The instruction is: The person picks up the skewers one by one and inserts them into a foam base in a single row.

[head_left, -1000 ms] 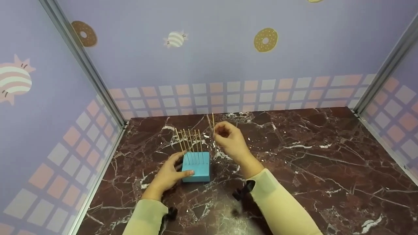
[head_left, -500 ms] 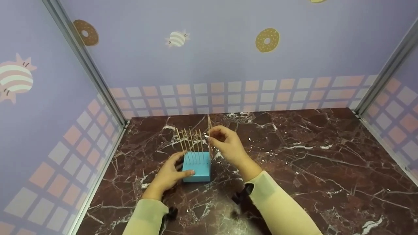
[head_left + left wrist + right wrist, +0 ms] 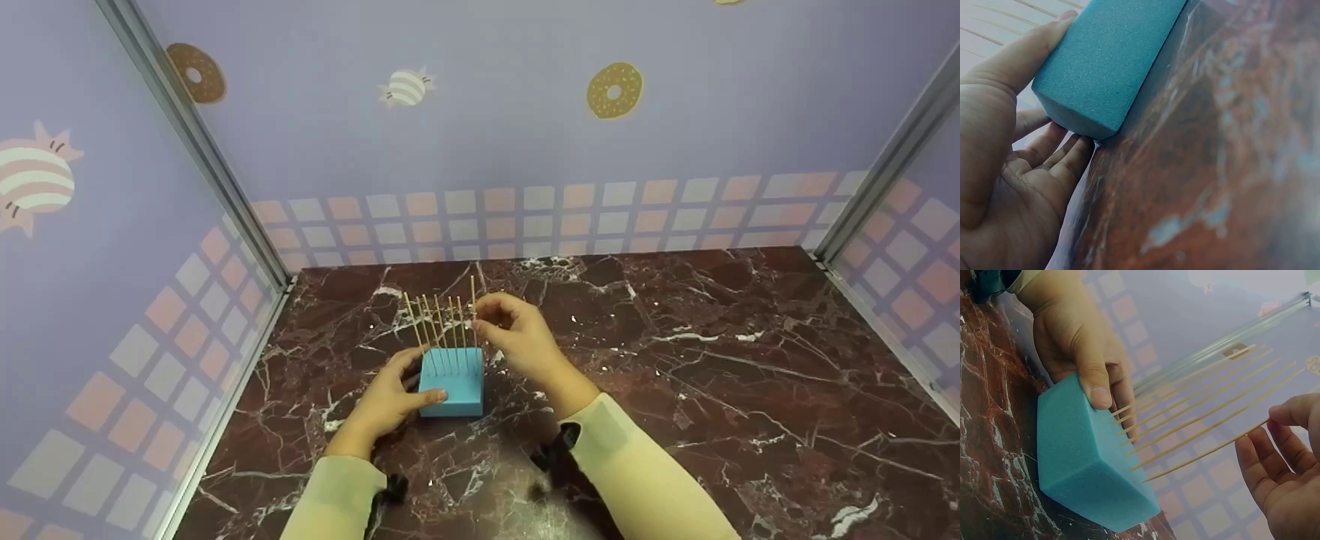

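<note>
A blue foam block [image 3: 452, 409] rests on the table, with a row of several thin wooden skewers [image 3: 415, 322] standing up from its top. My left hand [image 3: 384, 409] grips the block's left side, thumb on the top face and fingers around the far side. In the left wrist view the fingertips touch the foam block [image 3: 1112, 62] near its lower edge. My right hand [image 3: 523, 339] pinches another skewer [image 3: 473, 289] between thumb and fingertips. In the right wrist view this skewer [image 3: 1202, 459] slants slightly, its lower tip at the block's top, at the end of the row. Whether the tip has entered the foam, I cannot tell.
The dark red marbled tabletop [image 3: 712, 390] spreads around the block, with small pale specks behind the right hand. Purple patterned walls [image 3: 510, 135] rise at the back and sides, joined by metal corner posts [image 3: 195, 150].
My right hand has moved left and slightly down, bringing the skewer from beside the block to the right end of the row. My left hand stays on the block.
</note>
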Demonstrator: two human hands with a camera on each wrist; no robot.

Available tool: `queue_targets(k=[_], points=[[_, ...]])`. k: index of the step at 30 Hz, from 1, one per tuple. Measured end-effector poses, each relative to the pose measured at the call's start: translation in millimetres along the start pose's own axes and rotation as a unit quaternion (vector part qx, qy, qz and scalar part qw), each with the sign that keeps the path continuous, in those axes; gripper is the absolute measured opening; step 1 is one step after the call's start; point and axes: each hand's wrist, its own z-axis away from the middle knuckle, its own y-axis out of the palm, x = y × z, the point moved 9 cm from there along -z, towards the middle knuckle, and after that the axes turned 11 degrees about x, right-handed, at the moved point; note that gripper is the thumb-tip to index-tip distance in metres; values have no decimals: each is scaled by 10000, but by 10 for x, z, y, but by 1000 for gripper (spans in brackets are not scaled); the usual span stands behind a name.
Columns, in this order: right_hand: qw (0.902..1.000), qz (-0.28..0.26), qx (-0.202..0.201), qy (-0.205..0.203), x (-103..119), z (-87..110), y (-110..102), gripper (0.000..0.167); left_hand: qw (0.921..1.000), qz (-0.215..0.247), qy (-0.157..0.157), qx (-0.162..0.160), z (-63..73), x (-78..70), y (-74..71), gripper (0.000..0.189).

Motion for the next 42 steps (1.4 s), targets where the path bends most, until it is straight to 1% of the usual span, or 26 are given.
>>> queue_targets(k=[4, 10, 15, 23, 31, 36, 42], points=[[10000, 62, 14, 18, 6, 1, 6, 13, 10000, -27, 6, 5, -4, -7, -2, 103], [9998, -57, 163, 57, -57, -1, 42, 13, 10000, 19, -5, -14, 0, -10, -1, 102], [9994, 49, 320, 148, -97, 4, 89, 16, 10000, 59, -15, -40, -1, 2, -1, 103], [9984, 233, 467, 197, -85, 3, 124, 10, 9999, 76, -19, -87, -2, 6, -6, 100], [9980, 246, 549, 186, -90, 3, 133, 9, 10000, -27, 10, -69, -7, -3, -7, 101], [9972, 284, 627, 291, -130, 6, 150, 10, 10000, 25, 16, -45, -8, -6, -10, 102], [9971, 207, 637, 355, -160, 18, 162, 11, 10000, 48, 34, -47, -13, -3, -2, 103]])
